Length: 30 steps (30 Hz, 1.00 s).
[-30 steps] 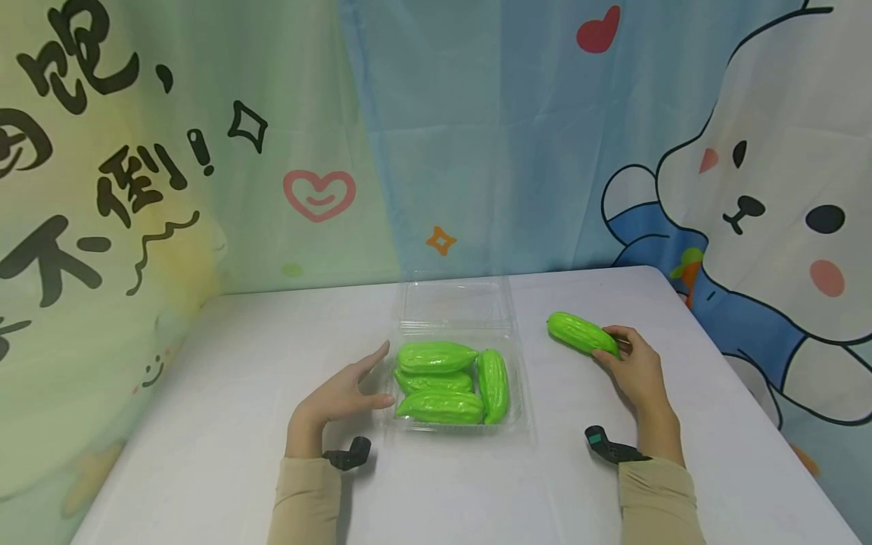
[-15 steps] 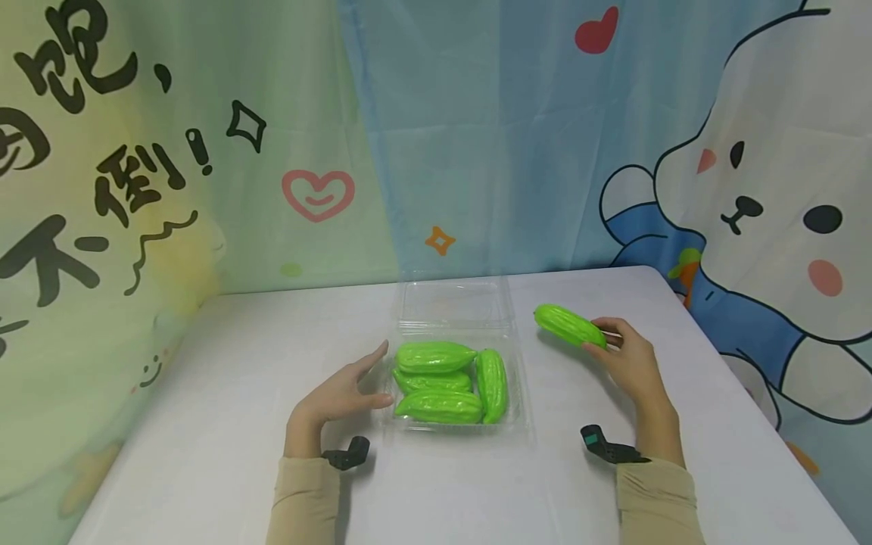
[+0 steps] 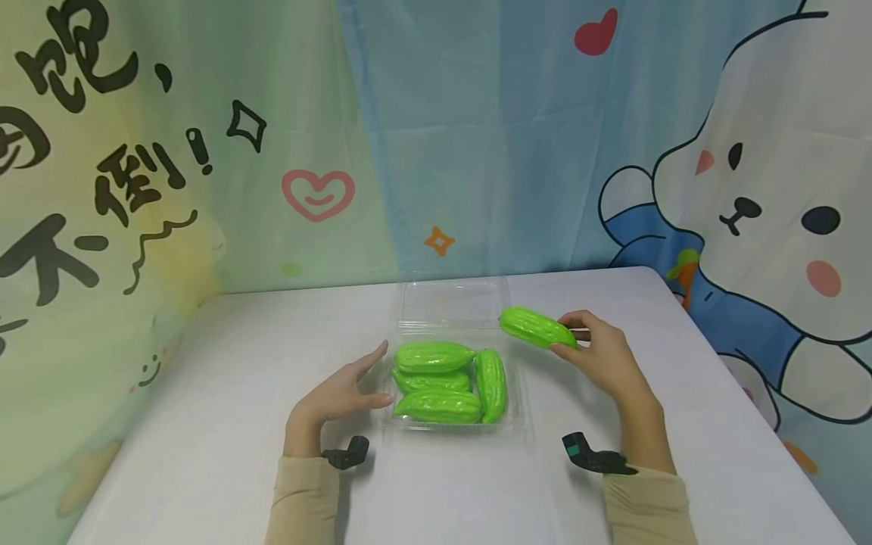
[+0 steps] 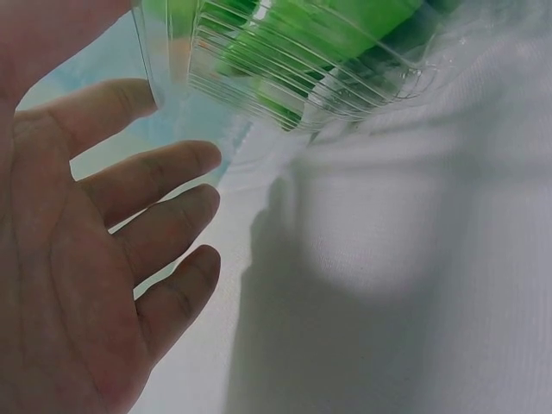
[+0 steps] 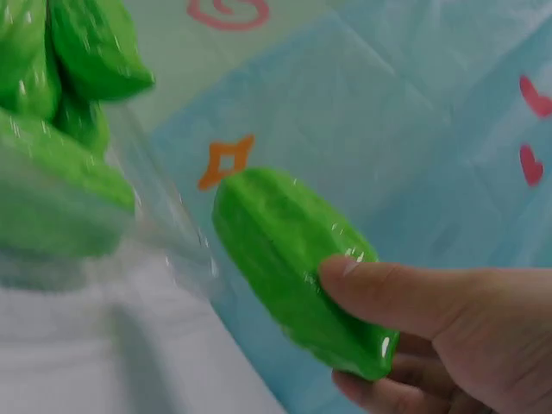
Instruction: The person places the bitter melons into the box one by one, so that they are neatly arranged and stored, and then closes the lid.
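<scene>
— What's in your right hand (image 3: 602, 362)?

— A green gourd (image 3: 537, 328). My thumb and fingers pinch one end, and it hangs in the air just beside the far right corner of the clear box (image 3: 521, 412).

— And your left hand (image 3: 338, 393)?

— Fingers straight and relaxed, resting against the box's left wall. Four more gourds (image 3: 450, 378) lie inside, on the white table (image 3: 225, 393).
</scene>
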Tool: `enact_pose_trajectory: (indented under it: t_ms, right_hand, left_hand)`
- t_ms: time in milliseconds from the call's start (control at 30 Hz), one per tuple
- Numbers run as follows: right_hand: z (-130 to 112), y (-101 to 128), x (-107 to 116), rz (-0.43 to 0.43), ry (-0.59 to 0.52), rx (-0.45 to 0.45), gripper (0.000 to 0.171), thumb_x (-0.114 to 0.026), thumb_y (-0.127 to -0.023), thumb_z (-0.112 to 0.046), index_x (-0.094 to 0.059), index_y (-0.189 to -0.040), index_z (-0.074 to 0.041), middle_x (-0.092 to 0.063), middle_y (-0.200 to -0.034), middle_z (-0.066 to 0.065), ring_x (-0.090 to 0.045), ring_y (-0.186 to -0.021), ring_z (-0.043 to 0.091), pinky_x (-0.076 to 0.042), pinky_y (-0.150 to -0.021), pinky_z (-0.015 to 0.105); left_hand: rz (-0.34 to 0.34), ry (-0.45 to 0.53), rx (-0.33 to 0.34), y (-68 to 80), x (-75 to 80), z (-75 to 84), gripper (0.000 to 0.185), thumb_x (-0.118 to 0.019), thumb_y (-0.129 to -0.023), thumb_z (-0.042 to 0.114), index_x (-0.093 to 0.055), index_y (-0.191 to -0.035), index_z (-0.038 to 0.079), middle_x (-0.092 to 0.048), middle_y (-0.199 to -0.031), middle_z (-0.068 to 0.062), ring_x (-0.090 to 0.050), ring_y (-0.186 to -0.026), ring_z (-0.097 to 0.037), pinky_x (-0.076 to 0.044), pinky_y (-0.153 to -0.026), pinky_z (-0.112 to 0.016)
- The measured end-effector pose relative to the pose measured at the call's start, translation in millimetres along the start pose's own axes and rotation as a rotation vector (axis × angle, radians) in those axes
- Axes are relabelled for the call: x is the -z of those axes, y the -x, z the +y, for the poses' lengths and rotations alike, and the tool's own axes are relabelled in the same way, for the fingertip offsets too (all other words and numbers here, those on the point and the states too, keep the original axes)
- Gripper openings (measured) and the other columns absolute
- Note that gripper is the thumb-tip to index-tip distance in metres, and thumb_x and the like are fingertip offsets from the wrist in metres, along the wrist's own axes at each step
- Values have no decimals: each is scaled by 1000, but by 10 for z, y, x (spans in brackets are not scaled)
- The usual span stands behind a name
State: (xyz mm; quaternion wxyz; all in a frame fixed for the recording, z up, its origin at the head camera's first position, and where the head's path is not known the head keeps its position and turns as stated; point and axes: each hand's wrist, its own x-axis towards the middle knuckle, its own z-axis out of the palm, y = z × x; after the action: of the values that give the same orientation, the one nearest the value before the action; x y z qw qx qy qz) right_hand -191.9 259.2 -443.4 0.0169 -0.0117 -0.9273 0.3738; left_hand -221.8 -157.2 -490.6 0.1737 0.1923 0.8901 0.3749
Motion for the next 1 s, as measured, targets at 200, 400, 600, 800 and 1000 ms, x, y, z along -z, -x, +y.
enact_pose_trajectory:
  t_ms: [200,400,600,800,1000]
  right_hand:
    - [-217,49,-76,-43,47,20,45,-71,-85,-26,-53,-121,-7,-58,-126,16,-56,-118,38,-55,-89,48]
    - [-363,86,-173,-78,87,66,43,-71,-85,-24,-55,-120,-5,-61,-122,16,-59,-112,37,-54,-88,47]
    - [-454,105,-224,-101,120,86,45,-71,-85,-23,-55,-123,-3,-63,-119,19,-61,-108,36,-54,-86,46]
    - [-571,147,-278,-130,175,65,50,-70,-85,-23,-55,-127,0,-63,-117,19,-61,-107,33,-54,-85,46]
    - [-708,200,-380,-135,243,74,51,-71,-83,-25,-57,-124,2,-63,-113,17,-61,-102,30,-53,-83,45]
  left_hand:
    - [4,2,-1,-9,1,-9,93,-74,-78,44,-20,-152,28,-22,-158,1,-19,-146,-28,-19,-119,-51]
    - [3,-1,0,-12,4,-16,95,-74,-77,46,-20,-153,26,-22,-158,0,-19,-146,-28,-19,-118,-52]
    - [0,-6,-6,-15,1,-9,94,-74,-78,44,-20,-153,25,-22,-158,-1,-19,-146,-28,-20,-118,-51]
    - [-1,-11,-7,-11,4,-5,94,-74,-79,44,-20,-153,25,-22,-158,0,-19,-146,-28,-20,-119,-50]
    - [0,-15,-9,-9,6,-2,94,-74,-78,44,-20,-153,24,-22,-158,0,-19,-146,-28,-20,-119,-50]
